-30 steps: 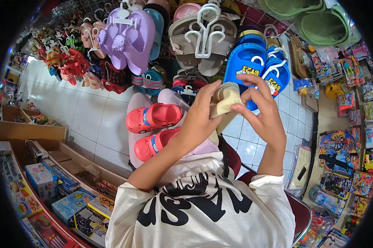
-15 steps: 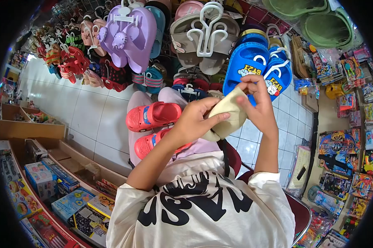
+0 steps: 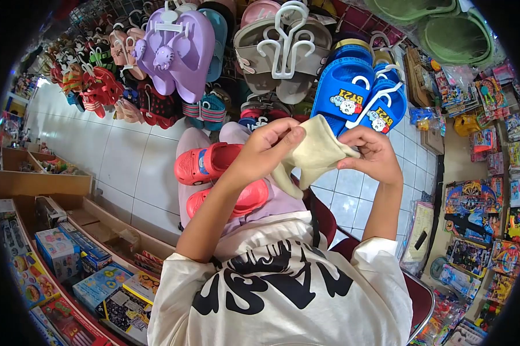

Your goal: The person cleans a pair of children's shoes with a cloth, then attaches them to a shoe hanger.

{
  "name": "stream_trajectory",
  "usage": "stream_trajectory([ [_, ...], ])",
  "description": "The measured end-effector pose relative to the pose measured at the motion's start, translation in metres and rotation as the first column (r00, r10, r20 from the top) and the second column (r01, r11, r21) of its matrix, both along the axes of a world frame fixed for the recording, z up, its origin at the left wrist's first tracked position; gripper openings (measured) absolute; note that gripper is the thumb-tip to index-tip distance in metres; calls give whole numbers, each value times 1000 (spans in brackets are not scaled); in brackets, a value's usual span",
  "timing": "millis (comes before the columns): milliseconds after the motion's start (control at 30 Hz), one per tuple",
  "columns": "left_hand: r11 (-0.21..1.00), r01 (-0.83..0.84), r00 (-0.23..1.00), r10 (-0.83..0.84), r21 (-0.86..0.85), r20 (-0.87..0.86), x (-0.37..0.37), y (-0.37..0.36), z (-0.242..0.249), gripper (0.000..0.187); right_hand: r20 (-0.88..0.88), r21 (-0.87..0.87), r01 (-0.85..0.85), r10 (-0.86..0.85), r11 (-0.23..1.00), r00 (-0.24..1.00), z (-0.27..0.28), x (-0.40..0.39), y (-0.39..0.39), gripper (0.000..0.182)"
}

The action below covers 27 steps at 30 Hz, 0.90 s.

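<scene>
A pale yellow cloth is stretched between my two hands over my lap, its lower end hanging down in a fold. My left hand pinches its upper left part, thumb on top. At the other side, my right hand grips the right edge between thumb and fingers. A pair of red clogs lies on my thighs: the upper clog shows a blue patch on its strap, and the lower clog is partly covered by my left forearm.
Blue slippers hang just beyond my hands, beside grey sandals and lilac slippers on white hangers. Boxed toys fill a shelf at my left. Packaged toys line the right side.
The cloth has been opened out from a folded bundle and pulled wider. My right hand has moved down and right onto its edge, and my left hand has shifted slightly up.
</scene>
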<state>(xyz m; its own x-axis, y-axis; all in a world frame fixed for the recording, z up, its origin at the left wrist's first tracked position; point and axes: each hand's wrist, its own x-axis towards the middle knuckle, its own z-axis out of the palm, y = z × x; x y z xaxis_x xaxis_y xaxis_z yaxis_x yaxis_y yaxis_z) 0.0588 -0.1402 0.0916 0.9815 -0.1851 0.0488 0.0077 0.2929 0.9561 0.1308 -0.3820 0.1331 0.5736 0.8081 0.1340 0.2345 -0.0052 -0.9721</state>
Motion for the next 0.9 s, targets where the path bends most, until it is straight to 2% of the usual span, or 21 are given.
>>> stream_trajectory([
  [67, 976, 103, 994, -106, -192, -4, 5, -5, -6, 16, 249, 39, -121, 107, 992, 962, 1, 9, 1, 43],
  [100, 946, 152, 987, -158, -285, 1, 7, -9, -7, 15, 323, 68, -95, 68, 993, 944, 4, 9, 6, 43],
  [167, 932, 113, 988, -141, -345, -59, 9, -20, -5, 14, 462, 132, -51, -16, 990, 887, 13, 6, 26, 42],
  [200, 923, 91, 987, -134, -374, -89, 10, -23, -5, 15, 469, 153, 23, -94, 988, 878, 11, 5, 32, 42],
  [233, 913, 122, 988, -151, -390, -44, 14, -22, -14, 20, 474, 176, 97, -170, 980, 864, 8, 5, 38, 42],
  [267, 952, 35, 999, -35, -304, 8, 14, -22, -16, 19, 477, 199, 168, -245, 966, 844, 4, 4, 46, 42],
  [300, 973, -61, 995, 78, -221, 68, 14, -22, -15, 17, 133, 350, 240, -302, 905, 944, 0, -2, 58, 42],
  [333, 976, -165, 973, 184, -142, 136, 14, -21, -15, 15, 92, 291, 236, -272, 927, 958, -4, -4, 55, 41],
  [367, 958, -275, 919, 237, 83, 315, 16, -16, -23, 13, 49, 231, 226, -244, 946, 969, -8, -5, 49, 41],
  [400, 931, -325, 894, 246, 163, 375, 14, -13, -23, 14, 3, 170, 213, -217, 962, 976, -12, -6, 46, 40],
  [433, 896, -375, 866, 247, 238, 435, 12, -10, -22, 16, 121, 117, 226, -240, 967, 963, -13, -7, 47, 39],
  [467, 851, -424, 837, 239, 308, 492, 10, -8, -20, 17, 110, 104, 255, -266, 961, 958, -15, -7, 47, 39],
  [500, 872, -348, 903, 212, 344, 374, 4, -6, -14, 26, 101, 90, 284, -293, 954, 951, -17, -8, 48, 40],
  [567, 967, -236, 964, 220, 93, 149, -13, -10, 6, 27, 109, 95, 343, -352, 935, 930, -20, -7, 50, 42],
  [600, 980, -193, 980, 195, -47, 34, -17, -12, 11, 28, 195, 47, 390, -392, 919, 899, -16, -8, 53, 44],
  [633, 973, -228, 962, 220, 33, 160, -16, -16, 6, 26, 282, 2, 440, -423, 898, 861, -10, -9, 57, 46],
  [667, 967, -252, 962, 247, 30, 115, -13, -17, 0, 24, 369, -37, 491, -444, 870, 816, -6, -11, 60, 48],
  [733, 954, -299, 954, 298, 26, 37, -5, -16, -7, 23, 599, 96, 598, -526, 795, 603, -15, -16, 72, 53],
  [800, 938, -346, 936, 344, -20, -73, 2, -13, -5, 21, 761, 258, 649, -564, 716, 320, -31, -21, 78, 58],
  [833, 931, -365, 927, 361, -24, -102, 4, -11, -8, 21, 726, 203, 619, -541, 758, 425, -40, -28, 75, 65],
  [900, 925, -369, 924, 354, -90, -147, 5, -11, -14, 20, 685, 175, 548, -501, 818, 530, -44, -37, 79, 74],
])
